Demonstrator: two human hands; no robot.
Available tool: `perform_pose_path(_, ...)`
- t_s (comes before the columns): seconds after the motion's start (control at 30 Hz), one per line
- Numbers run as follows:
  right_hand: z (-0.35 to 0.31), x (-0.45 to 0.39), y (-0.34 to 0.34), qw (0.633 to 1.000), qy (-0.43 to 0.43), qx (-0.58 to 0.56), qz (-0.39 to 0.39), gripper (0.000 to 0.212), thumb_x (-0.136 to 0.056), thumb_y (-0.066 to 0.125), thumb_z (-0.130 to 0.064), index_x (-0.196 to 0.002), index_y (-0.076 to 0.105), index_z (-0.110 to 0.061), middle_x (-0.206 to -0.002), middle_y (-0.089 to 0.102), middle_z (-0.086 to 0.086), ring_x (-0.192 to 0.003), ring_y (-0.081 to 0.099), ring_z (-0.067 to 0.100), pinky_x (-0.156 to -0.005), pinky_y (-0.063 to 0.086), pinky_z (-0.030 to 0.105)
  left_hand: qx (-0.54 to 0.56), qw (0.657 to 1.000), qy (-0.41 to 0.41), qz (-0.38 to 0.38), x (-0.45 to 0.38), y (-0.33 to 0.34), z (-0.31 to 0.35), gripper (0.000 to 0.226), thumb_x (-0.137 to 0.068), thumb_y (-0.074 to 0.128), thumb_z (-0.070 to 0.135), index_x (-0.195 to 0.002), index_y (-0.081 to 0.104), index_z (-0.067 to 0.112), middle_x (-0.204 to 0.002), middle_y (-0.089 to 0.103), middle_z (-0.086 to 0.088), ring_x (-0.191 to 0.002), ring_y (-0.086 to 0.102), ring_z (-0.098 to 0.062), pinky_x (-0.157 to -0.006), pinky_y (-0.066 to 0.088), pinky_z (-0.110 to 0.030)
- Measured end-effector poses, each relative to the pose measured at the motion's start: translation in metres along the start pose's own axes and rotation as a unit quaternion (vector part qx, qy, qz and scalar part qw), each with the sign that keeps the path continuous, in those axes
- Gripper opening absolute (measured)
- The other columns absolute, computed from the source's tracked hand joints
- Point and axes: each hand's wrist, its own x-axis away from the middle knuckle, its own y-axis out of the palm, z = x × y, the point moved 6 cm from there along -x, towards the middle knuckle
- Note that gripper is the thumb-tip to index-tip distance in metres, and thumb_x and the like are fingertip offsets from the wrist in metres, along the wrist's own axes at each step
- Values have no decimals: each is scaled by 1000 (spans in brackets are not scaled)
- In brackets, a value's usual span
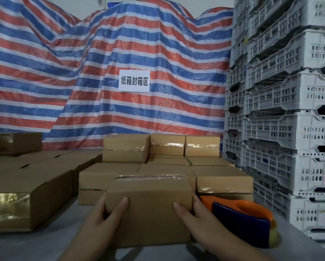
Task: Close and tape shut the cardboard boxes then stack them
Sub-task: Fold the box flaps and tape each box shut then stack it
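I hold a small taped cardboard box [150,210] with both hands above the grey table [50,242], near its front edge. My left hand [105,213] grips its left side, thumb on the near face. My right hand [193,215] grips the right side, thumb also on the near face. Clear tape runs along the box's top edge. Behind it stands a stack of taped boxes [165,153], two layers high at the back. An orange and blue tape dispenser [242,215] lies on the table just right of my right hand.
More cardboard boxes [26,187] lie at the left, one with shiny tape on its end. Stacked white plastic crates [286,113] tower on the right. A striped red, white and blue tarpaulin [101,72] with a paper sign hangs behind.
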Motion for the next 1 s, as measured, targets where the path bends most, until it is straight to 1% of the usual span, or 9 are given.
perform_pose_path(0.27, -7, 8, -1, 999, -36, -18, 27, 84, -76, 71, -51, -149, 28, -49, -124, 55, -25, -104, 54, -7, -70, 47, 9, 17, 997, 56, 40, 9, 1, 26, 26, -77, 60, 52, -100, 60, 42, -92, 67, 17, -88, 59, 0, -68, 45, -24)
perform_pose_path(0.4, -48, 2, -28, 984, -102, -46, 140, 81, -54, 62, -77, -130, 41, -56, -114, 60, -22, -86, 63, -13, -55, 47, 3, -26, 988, 140, 63, 0, 5, 87, 50, -63, 50, 73, -101, 59, 42, -89, 67, 17, -87, 60, -3, -63, 45, -27)
perform_pose_path(0.47, -78, -14, -45, 974, -140, -47, 170, 88, -56, 58, -82, -137, 42, -52, -116, 61, -23, -89, 64, -13, -64, 53, 9, -26, 982, 172, 69, -21, 15, 117, 52, -72, 50, 74, -110, 55, 38, -98, 59, 16, -90, 57, -7, -63, 44, -28)
perform_pose_path(0.53, -100, -38, -65, 970, -147, -50, 189, 96, -64, 58, -83, -148, 41, -42, -129, 62, -17, -111, 63, 3, -94, 55, 32, -28, 979, 183, 80, -54, 26, 143, 51, -81, 53, 70, -114, 51, 31, -101, 56, 12, -90, 56, -9, -67, 48, -33)
perform_pose_path(0.63, -108, -82, -99, 972, -64, -92, 206, 71, -81, 61, -74, -139, 53, -33, -121, 67, -7, -107, 64, 19, -86, 52, 40, -50, 978, 194, 51, -104, 48, 167, 60, -86, 58, 63, -131, 45, 25, -114, 56, 8, -94, 58, -11, -76, 51, -33)
perform_pose_path(0.7, -101, -109, -117, 973, 10, -112, 202, 61, -82, 62, -72, -126, 59, -30, -113, 69, -2, -96, 66, 23, -70, 49, 36, -91, 976, 195, -29, -132, 67, 167, 85, -83, 65, 60, -151, 24, 28, -120, 48, 7, -96, 55, -9, -79, 47, -28)
perform_pose_path(0.8, -82, -148, -134, 973, 86, -102, 189, 50, -82, 61, -73, -107, 63, -29, -104, 69, 4, -89, 64, 28, -64, 44, 39, -191, 945, 205, -170, -166, 97, 151, 104, -77, 78, 49, -150, 5, 43, -132, 42, 9, -107, 51, -7, -85, 49, -25)
perform_pose_path(0.87, -63, -173, -139, 970, 129, -96, 181, 56, -81, 61, -74, -110, 61, -26, -104, 67, 9, -93, 62, 31, -66, 44, 42, -256, 927, 186, -201, -190, 108, 136, 113, -75, 80, 48, -151, -4, 41, -142, 36, 3, -118, 43, -13, -95, 45, -27)
perform_pose_path(1.0, -27, -216, -149, 958, 214, -75, 175, 72, -77, 66, -75, -123, 43, -25, -120, 55, 18, -108, 54, 43, -78, 43, 61, -447, 862, 150, -188, -235, 120, 103, 126, -73, 73, 65, -150, -23, 37, -154, 29, -5, -124, 39, -19, -88, 33, -20)
